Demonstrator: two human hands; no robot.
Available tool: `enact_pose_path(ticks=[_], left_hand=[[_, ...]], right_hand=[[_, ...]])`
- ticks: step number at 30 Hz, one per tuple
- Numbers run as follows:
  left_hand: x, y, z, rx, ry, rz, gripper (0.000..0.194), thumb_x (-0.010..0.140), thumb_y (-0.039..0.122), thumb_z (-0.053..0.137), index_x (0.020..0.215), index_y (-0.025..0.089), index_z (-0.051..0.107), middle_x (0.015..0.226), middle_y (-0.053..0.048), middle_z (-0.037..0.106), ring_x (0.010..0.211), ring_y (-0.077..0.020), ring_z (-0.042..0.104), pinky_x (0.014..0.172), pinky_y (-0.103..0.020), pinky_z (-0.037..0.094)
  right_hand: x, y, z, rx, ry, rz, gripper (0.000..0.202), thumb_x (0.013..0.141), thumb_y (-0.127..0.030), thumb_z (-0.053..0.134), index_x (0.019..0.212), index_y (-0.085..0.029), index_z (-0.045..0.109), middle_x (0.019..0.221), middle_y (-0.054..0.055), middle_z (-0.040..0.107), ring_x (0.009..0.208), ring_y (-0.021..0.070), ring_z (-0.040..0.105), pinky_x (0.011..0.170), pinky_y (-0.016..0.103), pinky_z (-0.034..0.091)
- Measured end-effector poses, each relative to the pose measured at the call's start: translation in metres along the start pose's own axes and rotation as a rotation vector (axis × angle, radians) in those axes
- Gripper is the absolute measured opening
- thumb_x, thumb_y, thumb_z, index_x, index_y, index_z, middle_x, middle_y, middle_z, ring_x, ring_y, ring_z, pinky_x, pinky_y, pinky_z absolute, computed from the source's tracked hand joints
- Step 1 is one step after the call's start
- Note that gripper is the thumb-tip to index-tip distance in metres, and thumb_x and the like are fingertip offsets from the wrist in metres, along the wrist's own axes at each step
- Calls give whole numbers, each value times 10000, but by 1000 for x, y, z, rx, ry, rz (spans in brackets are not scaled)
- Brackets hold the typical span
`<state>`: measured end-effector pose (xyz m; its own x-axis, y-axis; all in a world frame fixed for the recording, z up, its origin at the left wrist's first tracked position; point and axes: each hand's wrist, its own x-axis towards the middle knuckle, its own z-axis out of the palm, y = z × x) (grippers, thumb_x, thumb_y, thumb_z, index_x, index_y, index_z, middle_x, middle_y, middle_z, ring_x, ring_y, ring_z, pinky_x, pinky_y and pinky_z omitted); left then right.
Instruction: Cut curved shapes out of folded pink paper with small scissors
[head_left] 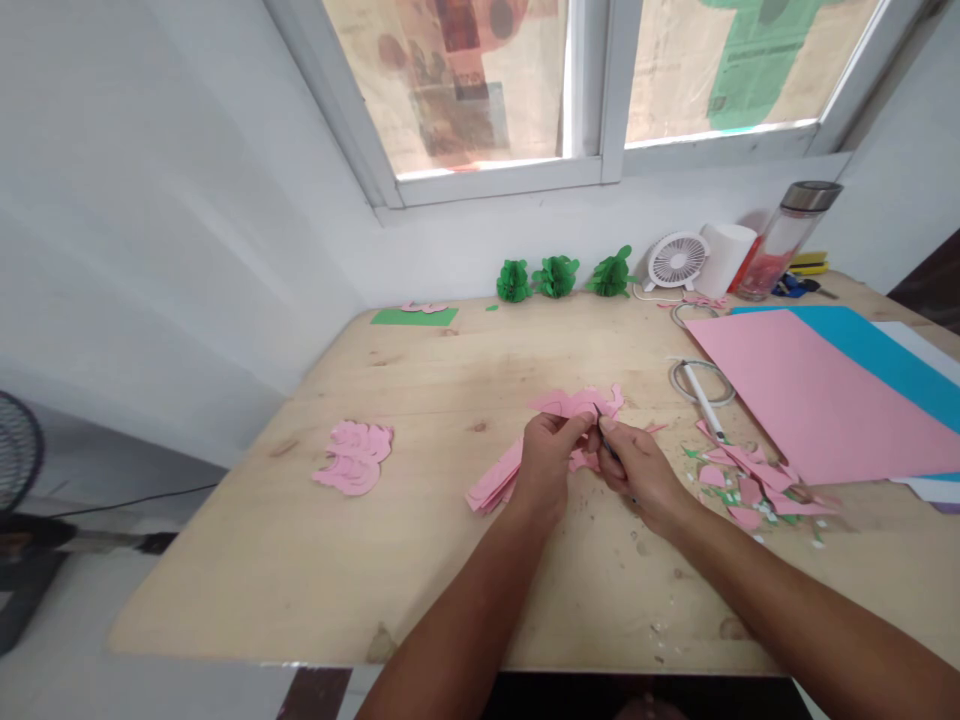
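Observation:
Near the middle of the wooden table [420,560], my left hand [551,450] pinches a piece of pink paper [574,402] with a wavy cut edge. My right hand [641,465] is closed round a pair of scissors [609,450]; their dark blades meet the paper, and the handles are mostly covered by my fingers. Folded pink paper strips [495,480] lie beside and partly behind my left hand. Farther left rests a pile of cut pink paper shapes [352,457] with scalloped edges. Pink and green scraps [757,485] are scattered right of my right hand.
Large pink sheets [817,400] and blue sheets [877,350] cover the right side, with a white pen [703,400] beside them. Along the wall stand green paper figures [555,277], a small white fan [677,262] and a glass bottle [787,240]. A green strip [414,317] lies at the back left.

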<state>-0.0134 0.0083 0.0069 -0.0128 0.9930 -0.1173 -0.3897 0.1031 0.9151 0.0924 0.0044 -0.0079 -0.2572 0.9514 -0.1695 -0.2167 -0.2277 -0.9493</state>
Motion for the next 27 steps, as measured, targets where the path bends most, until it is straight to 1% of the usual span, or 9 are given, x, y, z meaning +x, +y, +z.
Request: enact_pose_path(ticks=[7, 27], left_hand=[[0, 0, 0, 4, -3, -3, 246, 651, 323, 630, 522, 128, 553, 489, 5, 475, 491, -92, 432, 567, -254, 378], [0, -1, 0, -20, -17, 4, 231, 673, 295, 623, 528, 127, 559, 484, 10, 481, 489, -90, 434, 575, -259, 363]], right_hand=[[1, 2, -1, 2, -8, -10, 375, 780, -521, 495, 639, -173, 487, 385, -98, 271, 334, 51, 174, 355, 206, 103], [0, 1, 0, 21, -7, -2, 381, 788, -503, 501, 610, -167, 481, 378, -98, 268, 330, 41, 169, 354, 203, 95]])
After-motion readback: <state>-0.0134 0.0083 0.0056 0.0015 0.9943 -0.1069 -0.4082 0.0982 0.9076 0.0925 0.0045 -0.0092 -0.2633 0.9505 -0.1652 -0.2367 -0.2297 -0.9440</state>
